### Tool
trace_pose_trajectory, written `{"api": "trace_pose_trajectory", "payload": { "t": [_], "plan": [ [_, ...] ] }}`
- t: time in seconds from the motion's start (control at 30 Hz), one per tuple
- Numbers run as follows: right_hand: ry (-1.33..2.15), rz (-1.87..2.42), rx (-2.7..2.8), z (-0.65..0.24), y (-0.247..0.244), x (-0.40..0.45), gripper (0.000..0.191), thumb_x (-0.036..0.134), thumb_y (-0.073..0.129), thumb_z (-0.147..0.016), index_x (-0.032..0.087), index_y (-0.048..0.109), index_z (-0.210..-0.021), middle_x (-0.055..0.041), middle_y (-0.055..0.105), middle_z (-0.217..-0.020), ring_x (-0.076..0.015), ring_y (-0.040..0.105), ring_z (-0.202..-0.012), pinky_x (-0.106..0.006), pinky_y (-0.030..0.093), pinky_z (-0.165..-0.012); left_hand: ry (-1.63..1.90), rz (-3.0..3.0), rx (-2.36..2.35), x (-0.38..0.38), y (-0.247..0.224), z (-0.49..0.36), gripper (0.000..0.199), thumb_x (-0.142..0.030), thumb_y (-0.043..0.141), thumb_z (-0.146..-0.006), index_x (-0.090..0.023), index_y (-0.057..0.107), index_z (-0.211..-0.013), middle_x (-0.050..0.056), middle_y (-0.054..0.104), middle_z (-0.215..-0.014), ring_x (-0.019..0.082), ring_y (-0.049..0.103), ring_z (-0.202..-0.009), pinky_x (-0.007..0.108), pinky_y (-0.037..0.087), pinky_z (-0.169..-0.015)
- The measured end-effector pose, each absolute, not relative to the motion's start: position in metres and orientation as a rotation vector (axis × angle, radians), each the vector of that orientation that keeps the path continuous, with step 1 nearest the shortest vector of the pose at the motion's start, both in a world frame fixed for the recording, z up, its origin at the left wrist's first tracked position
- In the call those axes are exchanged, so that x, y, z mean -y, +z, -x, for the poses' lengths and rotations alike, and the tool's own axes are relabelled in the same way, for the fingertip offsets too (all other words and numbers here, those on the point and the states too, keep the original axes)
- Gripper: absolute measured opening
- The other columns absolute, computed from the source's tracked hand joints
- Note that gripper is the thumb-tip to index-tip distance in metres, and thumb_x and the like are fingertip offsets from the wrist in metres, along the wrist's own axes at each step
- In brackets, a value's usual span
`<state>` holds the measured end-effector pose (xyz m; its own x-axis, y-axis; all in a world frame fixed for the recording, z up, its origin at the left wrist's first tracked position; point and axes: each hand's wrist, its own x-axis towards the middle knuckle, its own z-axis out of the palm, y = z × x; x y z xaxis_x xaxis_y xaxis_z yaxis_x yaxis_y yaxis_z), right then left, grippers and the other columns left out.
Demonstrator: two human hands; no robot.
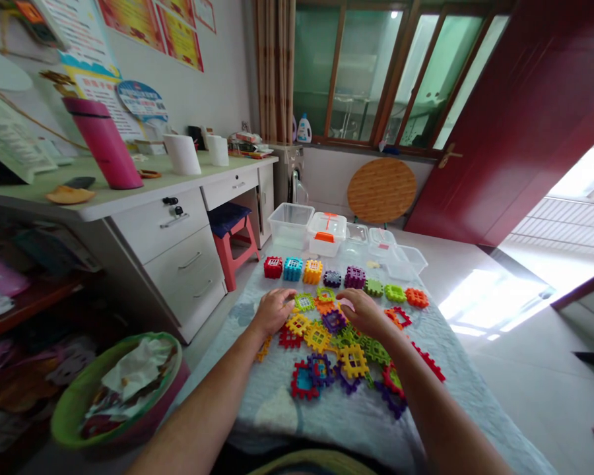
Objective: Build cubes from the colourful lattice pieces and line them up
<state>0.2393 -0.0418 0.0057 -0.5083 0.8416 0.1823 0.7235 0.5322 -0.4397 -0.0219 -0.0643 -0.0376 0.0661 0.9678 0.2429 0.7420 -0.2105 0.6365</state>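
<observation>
Over the pile of plastic interlocking building pieces, my left hand [276, 310] is at the left, its fingers loosely bent and apart. The fingertips are beside a lime green square piece [304, 302]; whether they touch it I cannot tell. Opposite, my right hand [363, 310] has thumb and fingers spread, close to a purple piece [334, 321] and a second lime piece [325, 295]. Nothing shows in its grasp. Nearer to me lie yellow pieces [353, 361], a red frame piece [304, 380] and a dark purple frame piece [321, 369].
Behind the pile runs a row of assembled cubes, among them red [272, 267], blue [293, 268] and orange [417, 298]. Clear plastic bins [291, 218] and a lidded box [327, 232] stand at the table's far end. A green-rimmed basket [62, 412] is at left.
</observation>
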Motion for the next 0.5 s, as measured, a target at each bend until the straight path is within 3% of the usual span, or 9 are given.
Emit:
{"api": "trace_pose_trajectory", "payload": {
  "t": [0.17, 0.33, 0.5],
  "plan": [
    [0.393, 1.376, 2.518, -0.206, -0.009, 0.025, 0.033, 0.016, 0.057, -0.078, 0.018, 0.063, -0.11, -0.0117, 0.063, -0.119, -0.023, 0.056, -0.109, -0.034, 0.039, -0.094, 1.023, -1.917, -1.626, 0.065, -0.041, 0.024, 0.028, -0.025, 0.048, -0.084, -0.022, 0.068, -0.104, 0.004, 0.072, -0.103, 0.019, 0.064, -0.098, 0.03, 0.047, -0.091],
    [0.421, 1.358, 2.506, -0.197, -0.013, 0.029, 0.024, 0.019, 0.062, -0.076, 0.017, 0.067, -0.1, -0.0094, 0.063, -0.105, -0.0208, 0.058, -0.097, -0.03, 0.042, -0.086, 1.07, -1.845, -1.668, 0.064, -0.04, 0.024, 0.027, -0.025, 0.046, -0.085, -0.02, 0.066, -0.102, 0.003, 0.073, -0.09, 0.018, 0.066, -0.087, 0.029, 0.05, -0.082],
    [0.477, 1.263, 2.397, -0.187, -0.011, 0.041, 0.023, 0.009, 0.056, -0.076, 0.018, 0.067, -0.094, -0.0053, 0.063, -0.094, -0.0161, 0.059, -0.087, -0.025, 0.042, -0.078, 1.123, -1.904, -1.677, 0.063, -0.039, 0.024, 0.025, -0.026, 0.048, -0.084, -0.018, 0.067, -0.098, 0.007, 0.071, -0.1, 0.02, 0.065, -0.097, 0.032, 0.048, -0.091]
  ]
}}
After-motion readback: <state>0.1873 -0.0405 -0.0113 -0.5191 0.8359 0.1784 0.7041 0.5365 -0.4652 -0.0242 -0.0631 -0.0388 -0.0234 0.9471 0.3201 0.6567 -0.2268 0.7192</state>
